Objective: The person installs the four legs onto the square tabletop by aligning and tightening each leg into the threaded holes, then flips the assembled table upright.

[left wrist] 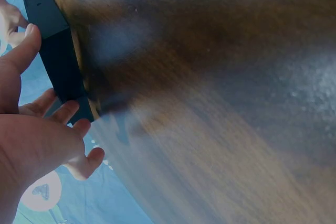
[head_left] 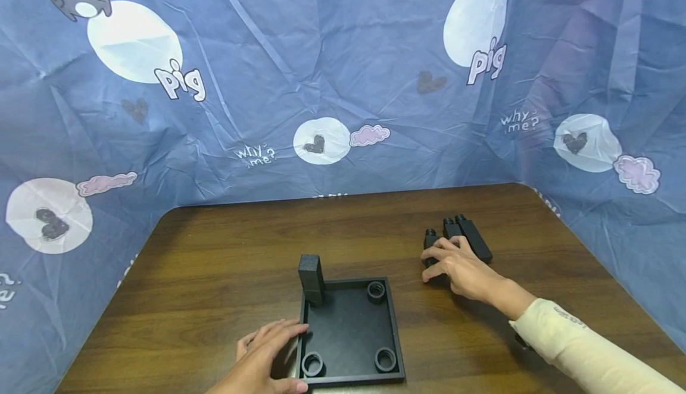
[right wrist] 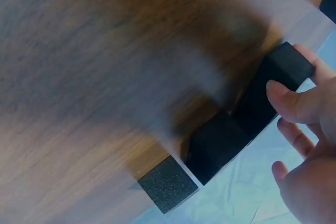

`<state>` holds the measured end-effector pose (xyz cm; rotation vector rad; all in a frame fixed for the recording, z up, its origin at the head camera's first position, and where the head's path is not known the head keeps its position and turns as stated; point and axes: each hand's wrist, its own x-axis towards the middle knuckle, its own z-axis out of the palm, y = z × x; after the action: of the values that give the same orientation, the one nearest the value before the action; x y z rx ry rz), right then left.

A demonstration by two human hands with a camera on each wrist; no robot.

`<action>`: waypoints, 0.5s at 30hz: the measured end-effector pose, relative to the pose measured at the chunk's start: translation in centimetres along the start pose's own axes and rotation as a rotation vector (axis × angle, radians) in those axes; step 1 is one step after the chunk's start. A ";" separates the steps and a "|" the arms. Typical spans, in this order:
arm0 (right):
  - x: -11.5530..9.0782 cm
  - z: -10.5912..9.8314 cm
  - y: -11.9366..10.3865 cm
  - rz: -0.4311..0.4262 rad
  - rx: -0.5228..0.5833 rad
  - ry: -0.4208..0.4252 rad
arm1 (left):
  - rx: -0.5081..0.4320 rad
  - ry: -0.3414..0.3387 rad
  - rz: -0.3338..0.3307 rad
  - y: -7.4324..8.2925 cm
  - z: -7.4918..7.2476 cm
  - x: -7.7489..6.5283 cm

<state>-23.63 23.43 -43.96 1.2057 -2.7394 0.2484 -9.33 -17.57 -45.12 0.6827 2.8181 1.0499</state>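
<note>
One black leg (head_left: pixel 430 240) is being gripped between the thumb and fingers of the right hand (head_left: pixel 463 266), toward 2 o'clock from the black square tray (head_left: pixel 348 334) on the brown wooden table (head_left: pixel 214 263). On its 3 o'clock side, a middle leg (head_left: pixel 451 228) and an outer leg (head_left: pixel 474 239) are lying near it, their narrow round ends being turned roughly to 11 o'clock. The right forearm, on which a pale sleeve (head_left: pixel 584 346) is being worn, is being extended from 4 o'clock.

At the tray's 11 o'clock corner, a standing leg (head_left: pixel 312 280) is being held upright. The other corners are being occupied by round sockets: a far socket (head_left: pixel 376 291) at 1 o'clock, a right socket (head_left: pixel 385 360) at 5 and a left socket (head_left: pixel 312 365) at 7.

The tray's 9 o'clock rim is being touched by the left hand (head_left: pixel 270 349), its fingers being spread rather than wrapped; how firmly they are being pressed there can hardly be judged from the dim left wrist view. Behind the table, a blue printed cloth (head_left: pixel 321 84) is being hung across 12 o'clock.
</note>
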 end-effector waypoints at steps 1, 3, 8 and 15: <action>0.0 0.0 0.0 -0.004 0.004 0.002 | -0.004 0.001 -0.001 0.0 0.0 0.0; 0.1 -0.1 0.0 -0.017 -0.006 0.009 | -0.011 0.002 -0.003 0.1 0.0 0.0; 0.2 -0.3 -0.1 -0.048 -0.064 0.074 | -0.019 -0.004 -0.016 0.1 0.0 -0.1; 0.7 -0.9 -0.4 -0.092 -0.018 0.266 | -0.030 -0.014 -0.028 0.1 0.0 -0.1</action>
<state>-23.78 22.85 -42.95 1.1959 -2.4484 0.3461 -9.16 -17.56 -45.04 0.6431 2.7858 1.0770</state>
